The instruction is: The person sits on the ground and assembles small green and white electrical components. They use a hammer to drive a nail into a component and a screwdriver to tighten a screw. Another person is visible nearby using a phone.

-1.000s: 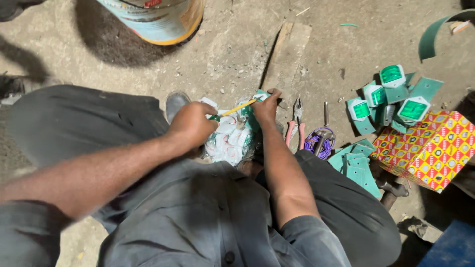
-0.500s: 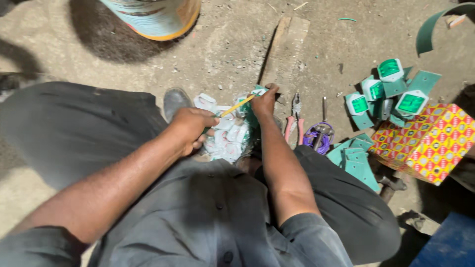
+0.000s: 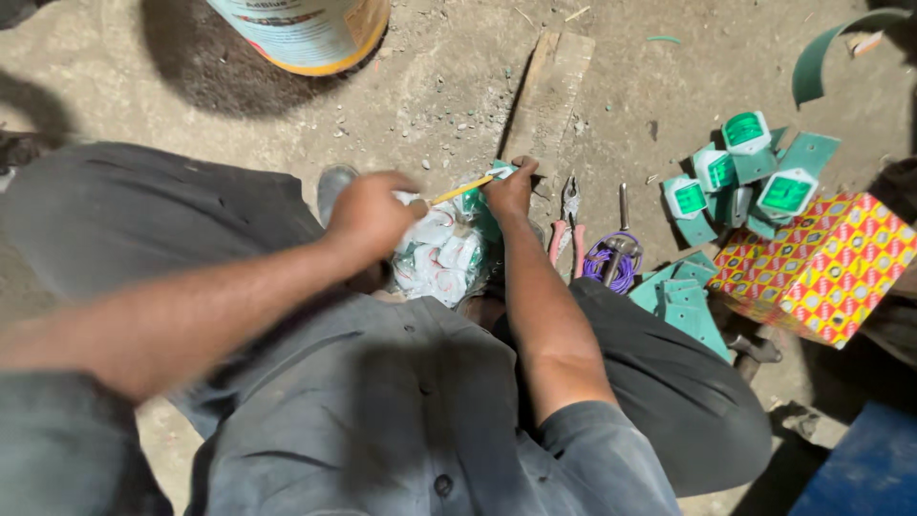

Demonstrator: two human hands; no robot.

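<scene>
Seen from above, seated on a dusty concrete floor (image 3: 239,105), grey trousers filling the lower frame. Ahead, the base of a large drum (image 3: 306,29); below it a wooden plank (image 3: 549,91) lying lengthwise away. At right, a red and yellow patterned box (image 3: 821,268), then a heap of green and white small cartons (image 3: 740,177). Between the knees, a clear bag of white parts (image 3: 444,253). Beside it, red-handled pliers (image 3: 565,225) and a purple wire coil (image 3: 611,260). Slim yellow-handled tool (image 3: 460,188), long axis nearly level, tip rising rightward. Left hand (image 3: 368,215) closed round the handle, forearm slanting in from lower left. Right hand (image 3: 511,186) pinching a small green piece (image 3: 499,174) at the tip, forearm near vertical.
</scene>
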